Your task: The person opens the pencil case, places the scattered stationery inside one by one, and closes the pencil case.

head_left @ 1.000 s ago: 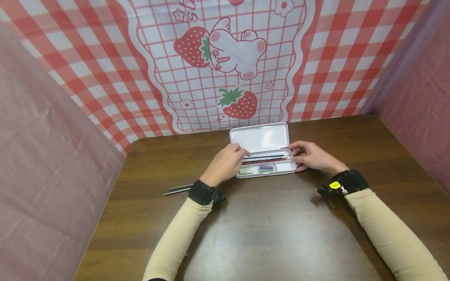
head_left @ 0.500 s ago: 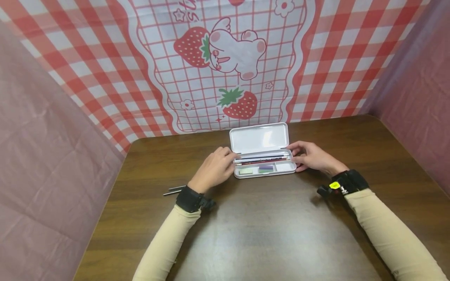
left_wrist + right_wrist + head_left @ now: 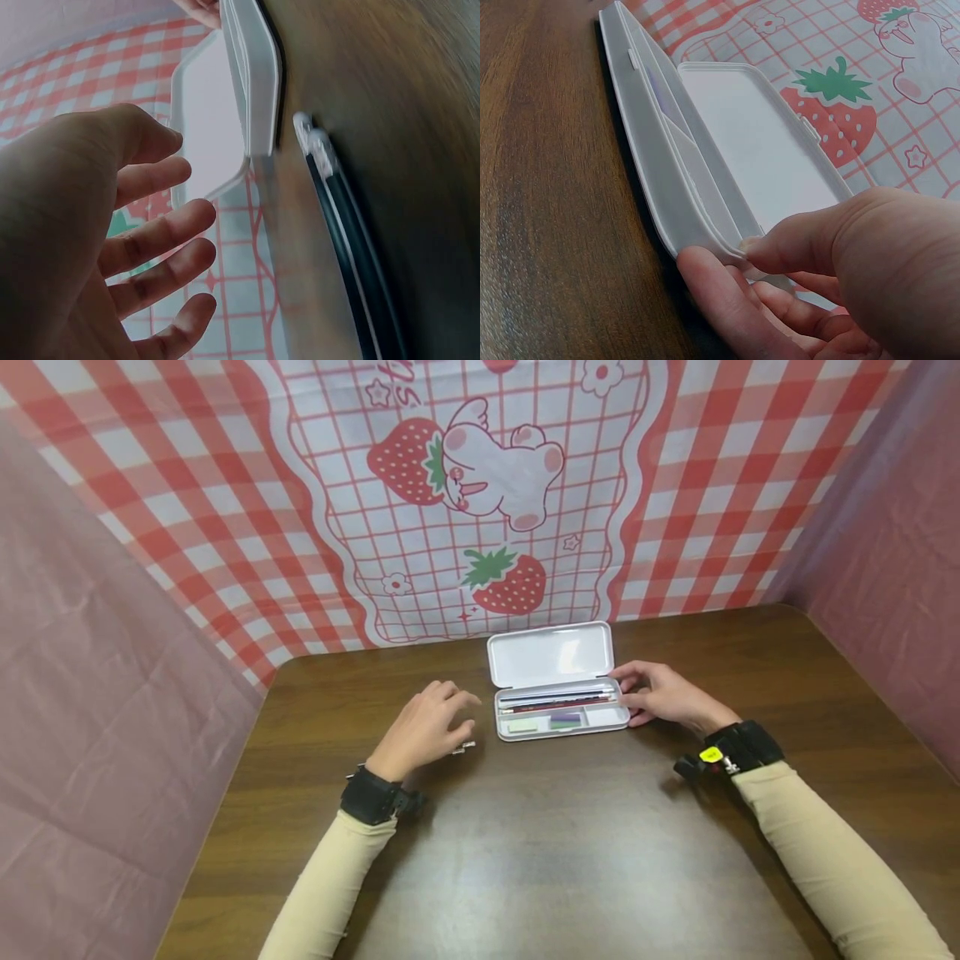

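Note:
A white pencil case (image 3: 487, 735) stands with its lid (image 3: 532, 657) raised at the back of the table. Pencils (image 3: 558, 703) lie in its long compartment, and a pale green block (image 3: 522, 726) and a purple-and-green block (image 3: 566, 721) sit in the front compartments. My right hand (image 3: 667, 700) pinches the case's right end between thumb and fingers, clearly seen in the right wrist view. To the left of the case, my left hand (image 3: 420, 732) hovers with loosely spread fingers, holding nothing. Beneath it, two dark pencils (image 3: 349, 232) with pale ends lie on the table, mostly hidden in the head view.
The brown wooden table (image 3: 525, 852) extends toward the front. Behind it hangs a red-and-white checked cloth (image 3: 705, 510) with strawberry prints, close to the raised lid. Pinkish drapes (image 3: 97, 735) border both sides.
My left hand has moved away from the case's pencil compartment, leftward and toward me, over the loose pencils. My right hand has stayed on the case's right end.

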A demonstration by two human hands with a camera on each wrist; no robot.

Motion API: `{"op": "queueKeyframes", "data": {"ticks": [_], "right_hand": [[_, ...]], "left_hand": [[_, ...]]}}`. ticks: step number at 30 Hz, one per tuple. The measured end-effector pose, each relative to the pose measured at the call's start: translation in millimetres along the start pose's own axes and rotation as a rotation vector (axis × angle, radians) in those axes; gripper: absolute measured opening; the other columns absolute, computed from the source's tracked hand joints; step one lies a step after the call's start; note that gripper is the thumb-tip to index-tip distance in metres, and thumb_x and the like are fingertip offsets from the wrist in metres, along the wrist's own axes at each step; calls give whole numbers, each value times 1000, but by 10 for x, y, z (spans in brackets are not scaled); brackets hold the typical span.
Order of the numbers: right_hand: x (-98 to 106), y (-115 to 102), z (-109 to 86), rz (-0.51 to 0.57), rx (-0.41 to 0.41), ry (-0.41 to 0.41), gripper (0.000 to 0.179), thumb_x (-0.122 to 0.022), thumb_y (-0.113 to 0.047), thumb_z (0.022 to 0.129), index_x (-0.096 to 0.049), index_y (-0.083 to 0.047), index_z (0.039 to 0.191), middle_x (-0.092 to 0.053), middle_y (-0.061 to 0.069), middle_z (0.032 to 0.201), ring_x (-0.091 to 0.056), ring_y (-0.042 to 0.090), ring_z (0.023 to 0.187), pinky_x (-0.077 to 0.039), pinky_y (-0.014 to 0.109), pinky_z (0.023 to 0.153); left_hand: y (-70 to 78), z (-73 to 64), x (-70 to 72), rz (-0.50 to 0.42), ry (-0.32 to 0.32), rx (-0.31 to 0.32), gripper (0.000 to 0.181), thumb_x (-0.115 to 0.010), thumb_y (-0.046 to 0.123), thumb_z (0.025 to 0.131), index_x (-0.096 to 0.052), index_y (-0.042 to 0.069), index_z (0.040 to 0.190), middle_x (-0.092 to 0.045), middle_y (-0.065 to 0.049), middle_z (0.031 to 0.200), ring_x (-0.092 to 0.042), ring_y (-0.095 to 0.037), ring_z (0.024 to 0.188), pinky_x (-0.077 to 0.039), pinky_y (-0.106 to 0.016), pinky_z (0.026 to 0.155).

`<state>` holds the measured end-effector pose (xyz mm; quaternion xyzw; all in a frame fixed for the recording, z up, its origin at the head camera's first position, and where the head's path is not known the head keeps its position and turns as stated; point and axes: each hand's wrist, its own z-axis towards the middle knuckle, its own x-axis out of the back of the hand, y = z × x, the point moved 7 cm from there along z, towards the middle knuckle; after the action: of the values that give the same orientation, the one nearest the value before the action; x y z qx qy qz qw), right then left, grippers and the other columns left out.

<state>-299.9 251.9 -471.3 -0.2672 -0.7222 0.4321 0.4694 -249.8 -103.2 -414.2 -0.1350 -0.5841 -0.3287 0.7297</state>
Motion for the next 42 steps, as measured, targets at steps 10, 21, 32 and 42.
{"op": "queueKeyframes", "data": {"ticks": [10, 21, 32, 42], "right_hand": [[1, 4, 0, -10, -1, 0, 55, -66, -1, 108, -49, 9, 159, -51, 29, 135, -68, 22, 100, -69, 32, 73], [6, 17, 12, -11, -7, 3, 54, -66, -1, 108, -49, 10, 159, -50, 28, 134, -68, 21, 98, -69, 32, 72], [-5, -6, -16, -5, -4, 2, 53, -64, 0, 108, -49, 10, 158, -50, 29, 133, -68, 22, 100, -70, 32, 74], [-2, 24, 10, -9, -10, 2, 54, -65, -2, 109, -49, 8, 160, -51, 27, 134, -68, 23, 101, -70, 31, 74]], "left_hand": [[-227, -207, 119, -20, -21, 74, 31, -80, 20, 101, -80, 9, 130, -76, -11, 116, -70, -30, 112, -62, -49, 94], [-342, -274, 271, -55, -2, 98, 32, -81, 18, 100, -79, 6, 129, -77, -16, 117, -71, -32, 114, -62, -51, 99], [-458, -392, 395, -193, -143, 152, 37, -83, -1, 91, -77, 4, 127, -75, -18, 120, -72, -37, 116, -63, -54, 99], [-637, -490, 192, -223, -327, 231, 37, -85, 0, 90, -75, 10, 125, -72, -12, 118, -69, -30, 112, -61, -52, 99]]}}
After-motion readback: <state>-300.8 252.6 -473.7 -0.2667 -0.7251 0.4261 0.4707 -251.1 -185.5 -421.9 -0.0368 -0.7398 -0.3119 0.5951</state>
